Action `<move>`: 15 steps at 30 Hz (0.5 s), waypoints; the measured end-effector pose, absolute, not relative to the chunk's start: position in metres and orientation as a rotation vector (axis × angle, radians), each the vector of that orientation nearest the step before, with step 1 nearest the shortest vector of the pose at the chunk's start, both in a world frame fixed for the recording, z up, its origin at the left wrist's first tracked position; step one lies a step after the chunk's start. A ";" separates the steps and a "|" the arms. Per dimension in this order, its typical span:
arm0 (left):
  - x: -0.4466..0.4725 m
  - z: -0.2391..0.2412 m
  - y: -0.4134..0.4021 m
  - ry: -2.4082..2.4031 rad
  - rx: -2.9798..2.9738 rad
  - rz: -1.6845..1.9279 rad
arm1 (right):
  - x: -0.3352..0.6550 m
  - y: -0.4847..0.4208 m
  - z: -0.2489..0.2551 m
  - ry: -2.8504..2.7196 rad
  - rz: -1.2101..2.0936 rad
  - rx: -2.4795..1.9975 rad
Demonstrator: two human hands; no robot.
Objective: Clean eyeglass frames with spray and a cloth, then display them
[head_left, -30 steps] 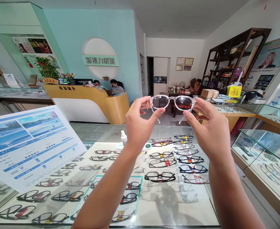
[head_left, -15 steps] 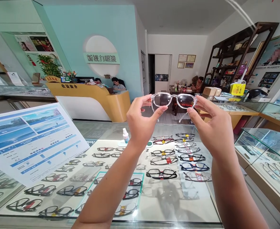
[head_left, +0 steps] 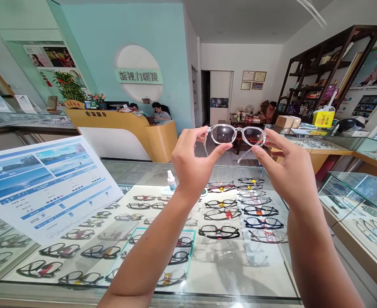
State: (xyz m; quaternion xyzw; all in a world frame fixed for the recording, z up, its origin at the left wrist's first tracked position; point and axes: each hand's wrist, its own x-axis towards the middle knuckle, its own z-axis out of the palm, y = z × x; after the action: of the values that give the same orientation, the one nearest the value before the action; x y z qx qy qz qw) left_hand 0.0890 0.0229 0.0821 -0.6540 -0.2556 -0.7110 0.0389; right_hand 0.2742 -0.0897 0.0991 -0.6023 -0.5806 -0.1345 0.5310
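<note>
I hold up a pair of clear-framed glasses (head_left: 236, 134) with tinted lenses at arm's length, above a glass display counter (head_left: 207, 282). My left hand (head_left: 193, 164) pinches the frame's left end between thumb and fingers. My right hand (head_left: 286, 171) pinches the right end the same way. The temples hang folded down behind the lenses. Below my arms, rows of spectacle frames (head_left: 220, 231) lie inside the counter.
A slanted printed chart (head_left: 47, 188) stands on the counter at left, and a small spray bottle (head_left: 171, 180) near its far edge. Another glass case (head_left: 358, 201) runs along the right. A yellow reception desk (head_left: 127, 134) with seated people stands behind, and dark shelving (head_left: 319, 72) at far right.
Both hands and the glasses have stayed together, with the glasses tilting slightly. My view has shifted a little, so the counter sits lower in frame.
</note>
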 end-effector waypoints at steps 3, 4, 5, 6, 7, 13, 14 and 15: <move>0.089 0.082 0.023 -0.796 -1.997 -2.173 | 0.276 -0.089 0.099 -1.404 -0.306 -1.474; 0.089 0.082 0.022 -0.794 -1.997 -2.171 | 0.277 -0.088 0.099 -1.407 -0.294 -1.487; 0.089 0.082 0.022 -0.791 -1.996 -2.169 | 0.277 -0.088 0.098 -1.411 -0.282 -1.494; 0.089 0.082 0.022 -0.785 -1.993 -2.168 | 0.278 -0.087 0.098 -1.417 -0.268 -1.494; 0.089 0.083 0.022 -0.773 -1.989 -2.170 | 0.279 -0.086 0.098 -1.425 -0.254 -1.489; 0.089 0.083 0.020 -0.773 -1.992 -2.164 | 0.280 -0.085 0.098 -1.436 -0.223 -1.460; 0.089 0.083 0.020 -0.778 -1.994 -2.163 | 0.280 -0.085 0.098 -1.433 -0.223 -1.459; 0.089 0.082 0.020 -0.779 -1.997 -2.162 | 0.280 -0.085 0.098 -1.432 -0.223 -1.458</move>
State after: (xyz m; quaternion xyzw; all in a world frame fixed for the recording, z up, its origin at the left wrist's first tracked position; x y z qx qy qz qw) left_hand 0.0889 0.0203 0.0825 -0.6552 -0.2555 -0.7093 0.0485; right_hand 0.2805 -0.0855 0.0976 -0.6072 -0.5965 -0.0930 0.5166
